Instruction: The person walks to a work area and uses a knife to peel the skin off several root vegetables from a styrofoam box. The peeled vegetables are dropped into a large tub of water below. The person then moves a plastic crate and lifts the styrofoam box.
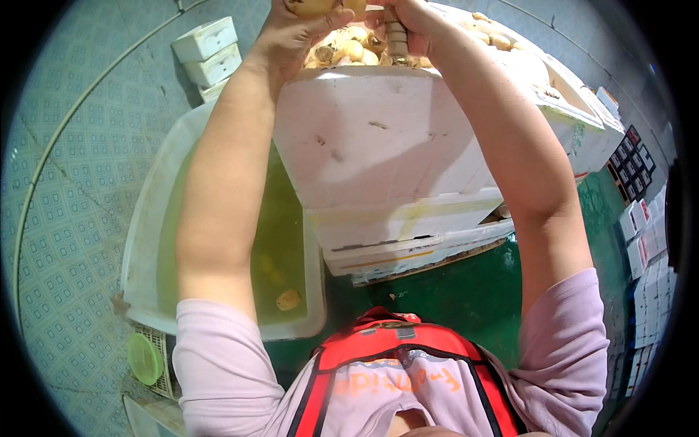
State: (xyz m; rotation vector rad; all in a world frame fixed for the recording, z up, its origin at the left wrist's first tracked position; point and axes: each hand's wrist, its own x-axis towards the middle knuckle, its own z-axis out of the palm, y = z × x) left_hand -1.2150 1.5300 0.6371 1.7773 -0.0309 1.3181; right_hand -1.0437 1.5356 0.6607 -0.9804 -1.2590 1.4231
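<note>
At the top edge, my left hand (292, 35) grips a pale yellow root piece (310, 5), probably lotus root, partly cut off by the frame. Close beside it, my right hand (419, 24) is closed around a brown ringed tool handle (397, 35); the tool's working end is out of view. Both hands are above a white foam box (377, 125) heaped with similar root pieces (352, 50). The box rests on other foam boxes (393, 248).
A white tub (147, 218) of greenish water stands at left, with a root piece (288, 300) in it. More roots (499, 41) lie in foam boxes at right. Stacked white boxes (210, 49), a green round lid (144, 359), a wall pipe (60, 123) and green floor (437, 306) surround me.
</note>
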